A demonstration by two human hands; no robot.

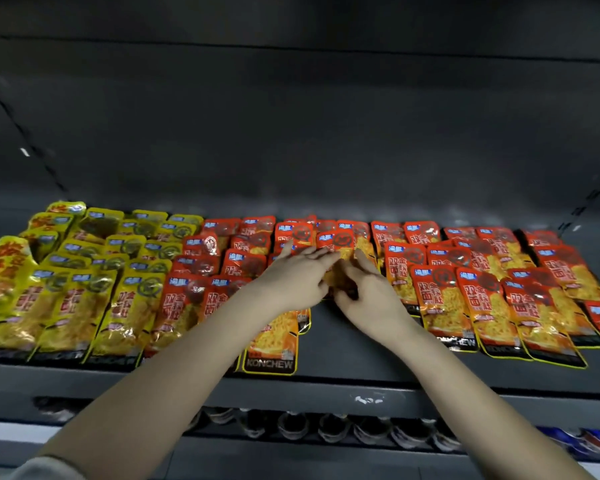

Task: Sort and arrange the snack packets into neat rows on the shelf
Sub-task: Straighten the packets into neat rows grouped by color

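Yellow snack packets [70, 292] lie in overlapping rows on the left of the dark grey shelf [343, 344]. Red-orange snack packets [465, 299] fill its middle and right. My left hand [293, 277] and my right hand [368, 292] meet at the shelf's middle, both gripping one red-orange packet [343, 252] whose lower part is hidden between my fingers. Another red-orange packet [274, 344] lies under my left wrist, reaching the shelf's front edge. A bare strip of shelf shows below my right hand.
The shelf's dark back wall [291, 133] rises behind the packets, with slotted uprights at both sides. Under the front lip [326, 393], a lower shelf holds a row of dark cups or cans [326, 427]. Blue-and-white goods [586, 441] sit at the lower right.
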